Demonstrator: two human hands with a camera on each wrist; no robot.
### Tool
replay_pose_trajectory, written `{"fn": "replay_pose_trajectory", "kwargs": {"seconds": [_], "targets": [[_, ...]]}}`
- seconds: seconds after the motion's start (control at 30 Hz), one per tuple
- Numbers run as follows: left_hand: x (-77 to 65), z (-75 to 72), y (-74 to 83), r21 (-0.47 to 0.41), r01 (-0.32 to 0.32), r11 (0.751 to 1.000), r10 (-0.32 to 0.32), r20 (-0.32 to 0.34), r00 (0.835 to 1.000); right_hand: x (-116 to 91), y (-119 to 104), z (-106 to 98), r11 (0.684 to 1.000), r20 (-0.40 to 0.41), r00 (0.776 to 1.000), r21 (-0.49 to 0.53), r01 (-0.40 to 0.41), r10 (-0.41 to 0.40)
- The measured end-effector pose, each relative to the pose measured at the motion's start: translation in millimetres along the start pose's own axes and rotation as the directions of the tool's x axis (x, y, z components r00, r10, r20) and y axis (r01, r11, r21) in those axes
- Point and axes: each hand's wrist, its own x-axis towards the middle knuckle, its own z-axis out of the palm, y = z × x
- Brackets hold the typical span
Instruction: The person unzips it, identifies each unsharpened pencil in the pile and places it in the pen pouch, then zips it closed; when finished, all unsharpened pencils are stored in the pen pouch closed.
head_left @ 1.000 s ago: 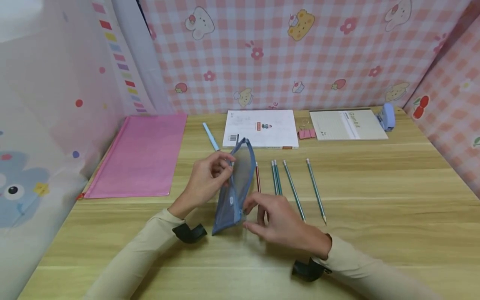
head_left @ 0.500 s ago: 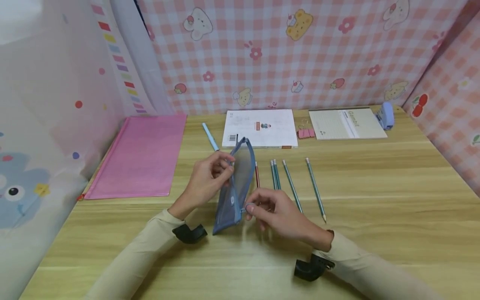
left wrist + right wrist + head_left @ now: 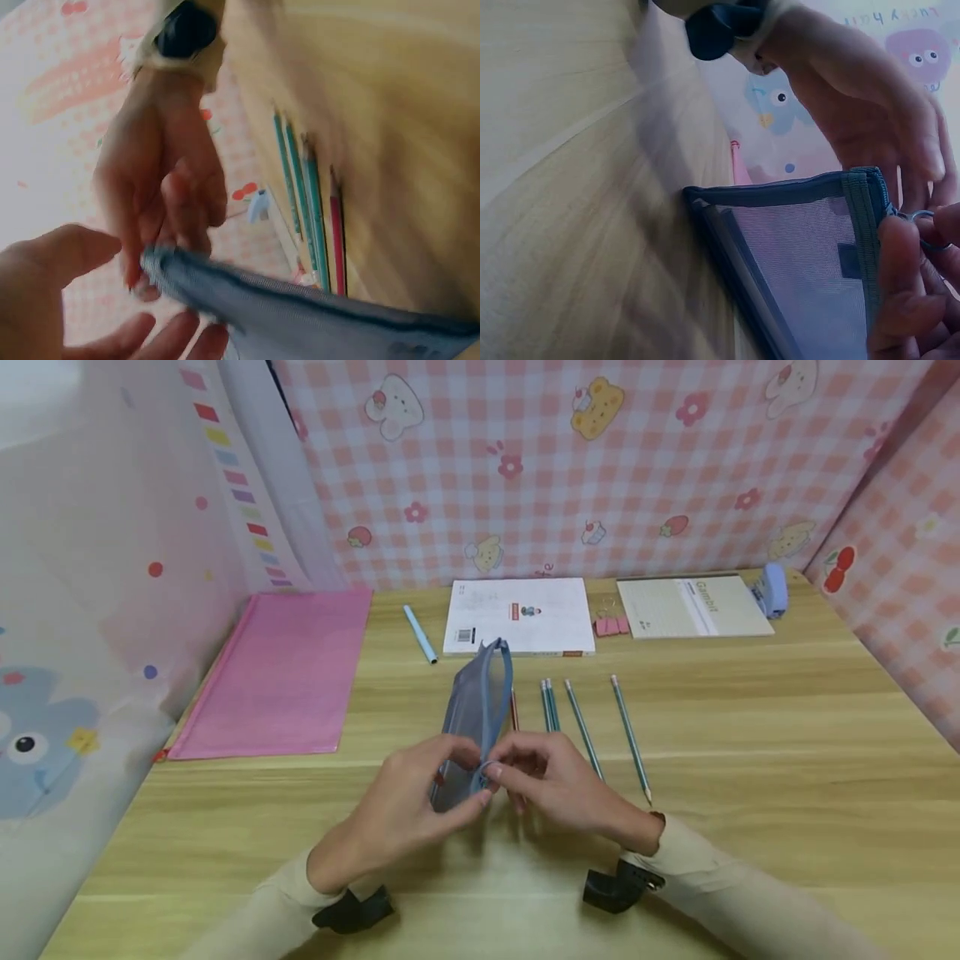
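Note:
A blue-grey mesh zip pouch (image 3: 467, 706) stands on edge on the wooden table, its zipped top parted. My right hand (image 3: 558, 781) pinches the ring-shaped zipper pull (image 3: 915, 215) at the pouch's near end. Around that same end is my left hand (image 3: 401, 802), thumb and fingers spread apart on either side of the corner in the left wrist view. Long thin shapes show through the mesh in the right wrist view. Beyond the right hand lie several green pencils (image 3: 583, 727) and a red pencil (image 3: 514, 710), partly hidden by the pouch and hand.
A pink folder (image 3: 277, 672) lies at the left. Along the back are a light blue pen (image 3: 420, 633), a white book (image 3: 517, 614), pink binder clips (image 3: 612, 626), a notepad (image 3: 690, 607) and a purple stapler (image 3: 772, 591). Patterned cloth hangs behind.
My left hand has let go of the pouch's upper edge and come down to its near end. The pouch's opening has narrowed. My right hand has taken hold of the zipper pull.

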Motion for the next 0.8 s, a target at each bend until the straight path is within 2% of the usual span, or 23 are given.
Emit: {"fn": "replay_pose_trajectory", "kwargs": {"seconds": [0.07,0.17,0.33,0.5,0.67,0.8], "targets": [[-5.2,2.9,2.9,0.125,-0.068,0.990,0.076,-0.065,0.995,2,-2,0,1.000,-0.003,1.000,0.012,0.006,-0.006],[-9.3,7.7,4.6,0.265,-0.137,0.954,0.184,-0.160,0.970,4,-5,0,0.999,-0.009,1.000,0.034,0.005,-0.004],[-11.9,10.4,6.5,0.341,-0.184,0.922,0.278,-0.252,0.927,10,-4,2,1.000,-0.089,0.996,-0.010,-0.008,0.007],[-12.7,8.8,6.8,0.406,-0.232,0.884,0.354,-0.256,0.900,21,-4,3,0.997,-0.174,0.985,-0.079,0.006,-0.020],[-17.9,6.8,7.3,0.443,-0.241,0.863,0.373,-0.237,0.897,32,-3,-2,0.995,-0.224,0.973,-0.096,0.040,-0.060],[-21.2,4.6,8.3,0.448,-0.231,0.863,0.363,-0.234,0.902,36,-7,-6,0.991,-0.198,0.979,-0.131,0.015,-0.041]]}}
